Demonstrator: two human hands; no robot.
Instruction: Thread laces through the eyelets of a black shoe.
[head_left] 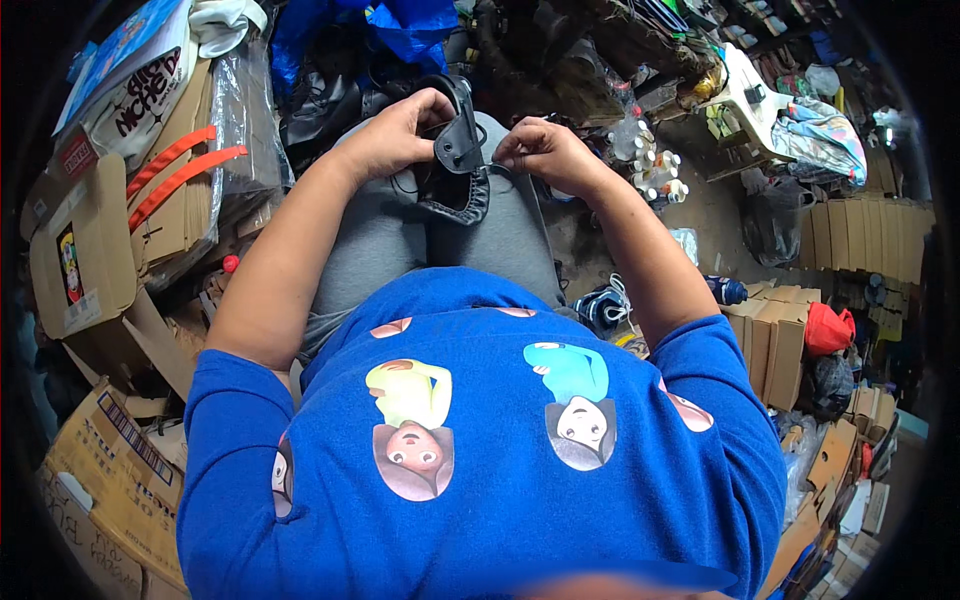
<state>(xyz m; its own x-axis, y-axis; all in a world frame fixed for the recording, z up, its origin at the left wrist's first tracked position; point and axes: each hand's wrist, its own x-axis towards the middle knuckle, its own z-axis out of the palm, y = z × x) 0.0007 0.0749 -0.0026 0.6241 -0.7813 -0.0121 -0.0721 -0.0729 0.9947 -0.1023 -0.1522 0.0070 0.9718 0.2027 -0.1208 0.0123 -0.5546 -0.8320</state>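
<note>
A black shoe upper (462, 145) with a gathered, stitched-looking edge rests over my knees, which are in grey trousers. My left hand (405, 135) is closed on its left side, thumb and fingers gripping the black material. Just right of the upper, my right hand (545, 153) is held in a pinch, a small gap away from it. Whatever lies between those fingertips is too small to make out. A thin dark cord or thread seems to hang by the upper's left side.
Black shoes (318, 105) and a blue plastic bag (405, 38) lie beyond my knees. Cardboard boxes (95, 255) with orange-red straps (180, 180) crowd the left. At right are small white-capped bottles (655, 172), a white plastic chair (745, 90), a laced sneaker (603, 305) and stacked cardboard (770, 340).
</note>
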